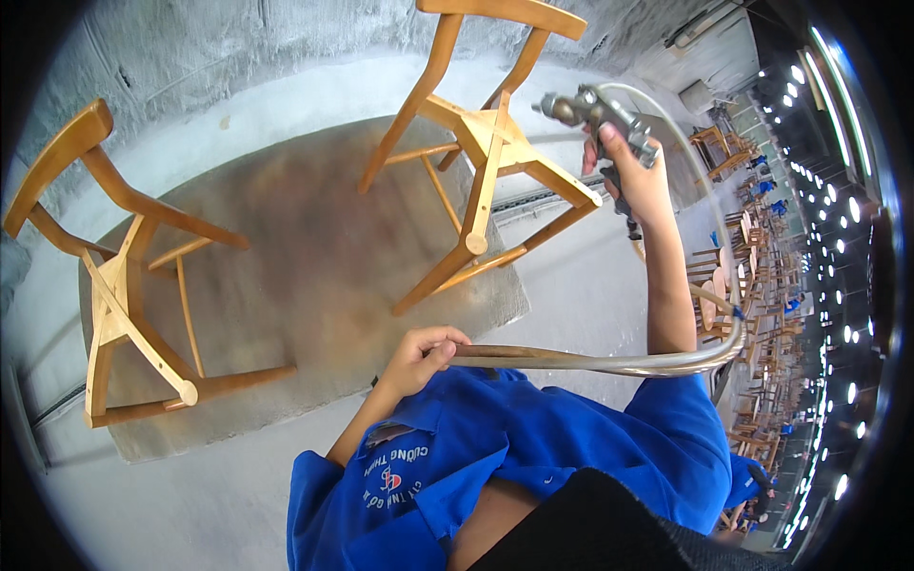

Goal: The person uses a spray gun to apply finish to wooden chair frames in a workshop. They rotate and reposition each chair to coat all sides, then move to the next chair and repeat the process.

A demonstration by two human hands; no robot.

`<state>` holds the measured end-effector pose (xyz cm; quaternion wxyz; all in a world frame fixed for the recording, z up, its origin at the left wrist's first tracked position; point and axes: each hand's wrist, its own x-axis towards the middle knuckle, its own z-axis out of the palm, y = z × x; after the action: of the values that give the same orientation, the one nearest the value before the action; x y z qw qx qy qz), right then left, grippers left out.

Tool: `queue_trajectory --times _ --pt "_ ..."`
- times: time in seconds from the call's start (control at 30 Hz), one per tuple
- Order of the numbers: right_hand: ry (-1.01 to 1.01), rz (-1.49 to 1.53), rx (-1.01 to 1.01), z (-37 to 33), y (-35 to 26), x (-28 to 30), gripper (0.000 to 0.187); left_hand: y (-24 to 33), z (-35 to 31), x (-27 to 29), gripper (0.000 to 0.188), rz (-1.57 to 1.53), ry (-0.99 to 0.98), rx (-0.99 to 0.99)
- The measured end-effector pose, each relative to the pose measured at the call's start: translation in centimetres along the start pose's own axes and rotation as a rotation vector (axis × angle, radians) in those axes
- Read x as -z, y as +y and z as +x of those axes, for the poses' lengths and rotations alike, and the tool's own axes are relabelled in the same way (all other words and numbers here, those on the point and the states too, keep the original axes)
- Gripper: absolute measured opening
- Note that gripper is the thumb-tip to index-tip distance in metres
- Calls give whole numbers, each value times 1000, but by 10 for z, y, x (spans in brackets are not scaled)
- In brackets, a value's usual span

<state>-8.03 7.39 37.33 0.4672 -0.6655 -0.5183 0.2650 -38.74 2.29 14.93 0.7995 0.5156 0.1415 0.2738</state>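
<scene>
My right hand [640,176] is raised, its fingers wrapped round the grip of a metal spray gun [602,109]. The gun's nozzle end faces left, toward the upper part of a wooden chair frame [490,143]; a gap separates them. Low in front of my body, my left hand [419,362] is closed on the pale hose [590,363], with a brownish length alongside it. From there the hose runs right, bends upward and loops back over to the gun. A second wooden chair frame [119,295] stands at the far left. Neither chair has a seat on it.
Both chairs stand on a stained brown board [305,238] with a curved far edge. Behind it rises a grey, spray-coated wall [257,38]. Off to the right, a large hall holds many wooden chairs [752,381], people in blue and rows of lights.
</scene>
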Motion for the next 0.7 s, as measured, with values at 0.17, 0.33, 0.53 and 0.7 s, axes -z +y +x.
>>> queue_trajectory --times 0.17,0.33,0.53,0.7 --pt "136 218 177 49 -24 2 40 7 9 -3 43 -15 34 -4" --pt "414 48 102 86 -14 49 36 4 4 -3 42 -47 92 -5" --pt "643 -95 46 80 18 109 33 -3 8 2 42 -57 66 10" --pt "677 -255 -29 34 33 98 41 -1 11 3 48 3 104 115"
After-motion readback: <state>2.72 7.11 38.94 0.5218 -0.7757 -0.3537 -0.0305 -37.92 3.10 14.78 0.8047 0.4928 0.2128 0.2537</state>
